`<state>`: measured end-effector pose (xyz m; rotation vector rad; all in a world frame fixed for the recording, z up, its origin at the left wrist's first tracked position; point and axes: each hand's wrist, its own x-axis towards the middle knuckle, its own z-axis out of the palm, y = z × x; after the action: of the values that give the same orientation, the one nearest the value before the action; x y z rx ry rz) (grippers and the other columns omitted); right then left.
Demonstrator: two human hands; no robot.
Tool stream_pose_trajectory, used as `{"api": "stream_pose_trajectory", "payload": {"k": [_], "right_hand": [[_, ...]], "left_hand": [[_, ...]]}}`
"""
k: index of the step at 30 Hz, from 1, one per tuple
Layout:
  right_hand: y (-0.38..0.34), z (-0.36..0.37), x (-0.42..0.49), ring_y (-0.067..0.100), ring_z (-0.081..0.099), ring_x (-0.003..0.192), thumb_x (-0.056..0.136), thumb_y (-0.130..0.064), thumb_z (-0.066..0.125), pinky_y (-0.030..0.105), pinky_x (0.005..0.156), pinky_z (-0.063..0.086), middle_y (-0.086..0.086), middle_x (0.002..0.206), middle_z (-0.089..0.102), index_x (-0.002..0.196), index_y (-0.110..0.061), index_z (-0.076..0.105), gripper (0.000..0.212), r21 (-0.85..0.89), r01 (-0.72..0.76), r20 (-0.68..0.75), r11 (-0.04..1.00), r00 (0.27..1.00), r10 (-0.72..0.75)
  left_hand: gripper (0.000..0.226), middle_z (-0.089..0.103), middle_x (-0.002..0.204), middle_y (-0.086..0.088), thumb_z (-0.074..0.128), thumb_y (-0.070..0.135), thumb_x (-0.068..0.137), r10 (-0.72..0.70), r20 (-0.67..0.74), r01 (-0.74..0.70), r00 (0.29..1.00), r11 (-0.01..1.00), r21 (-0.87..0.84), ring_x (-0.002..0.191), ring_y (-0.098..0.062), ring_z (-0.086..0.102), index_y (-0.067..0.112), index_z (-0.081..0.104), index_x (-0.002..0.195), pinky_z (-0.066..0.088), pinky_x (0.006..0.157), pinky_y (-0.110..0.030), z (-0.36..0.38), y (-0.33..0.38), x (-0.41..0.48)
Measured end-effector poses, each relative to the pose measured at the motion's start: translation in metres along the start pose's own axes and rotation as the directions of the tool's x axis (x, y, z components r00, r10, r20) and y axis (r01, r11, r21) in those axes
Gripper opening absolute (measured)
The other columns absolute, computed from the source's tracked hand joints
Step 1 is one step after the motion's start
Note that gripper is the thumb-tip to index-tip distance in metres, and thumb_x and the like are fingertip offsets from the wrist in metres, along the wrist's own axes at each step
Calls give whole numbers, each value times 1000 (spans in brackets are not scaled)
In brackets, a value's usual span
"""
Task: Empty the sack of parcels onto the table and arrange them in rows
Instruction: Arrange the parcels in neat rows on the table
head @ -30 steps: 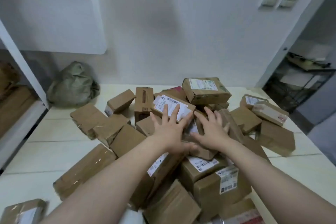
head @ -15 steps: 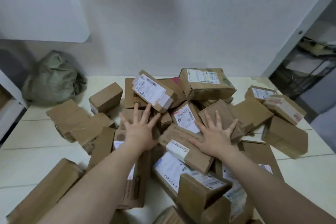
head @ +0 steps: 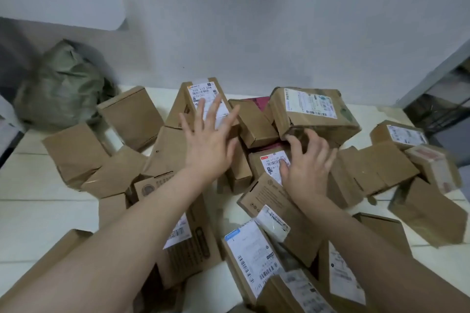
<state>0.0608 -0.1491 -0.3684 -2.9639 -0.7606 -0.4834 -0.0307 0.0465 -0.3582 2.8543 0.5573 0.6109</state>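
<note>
Head view: parcels (head: 315,112), heaped higher a second ago, are being flattened by the spread left hand (head: 208,142) and curled right hand (head: 309,160); rows not begun.

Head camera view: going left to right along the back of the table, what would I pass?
Green sack → plain brown box → upright box with white label → big labelled parcel → small labelled box at the far right.
</note>
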Motion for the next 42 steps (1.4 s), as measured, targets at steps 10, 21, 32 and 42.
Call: {"api": "stream_pose_trajectory", "payload": {"k": [10,21,32,42], "right_hand": [[6,27,54,35,-11,149,94,-41,48,70,112,1,0,160,-25,156,-23,12,74,-173,91,404,981,915,-13],[21,-21,-8,30,-7,148,93,-49,49,58,119,2,-2,163,-12,153,-28,21,69,91,135,474,987,866,-162],[51,-95,-119,26,-6,148,89,-61,51,55,118,15,-10,163,-11,153,-38,19,76,355,293,619,887,638,-459],[75,-121,-211,22,-16,149,71,-47,81,60,117,16,-14,159,-26,148,-46,-18,125,389,440,738,809,376,-560]], "left_hand": [[62,-23,161,1,35,26,98,-56,456,-186,888,863,470,142,-36,-32,40,11,154,-14,106,-72,26,-10,42],[57,-20,162,-1,52,36,92,-80,391,-78,917,925,372,145,-32,-28,38,33,146,-17,105,-72,-33,46,-18],[74,24,158,-2,43,82,78,-173,574,25,801,966,256,149,-29,2,37,43,136,-11,104,-77,-131,117,-161],[128,23,143,-25,73,47,78,-197,694,-104,692,925,366,131,-40,30,28,-33,146,31,103,-64,-122,161,-271]]}}
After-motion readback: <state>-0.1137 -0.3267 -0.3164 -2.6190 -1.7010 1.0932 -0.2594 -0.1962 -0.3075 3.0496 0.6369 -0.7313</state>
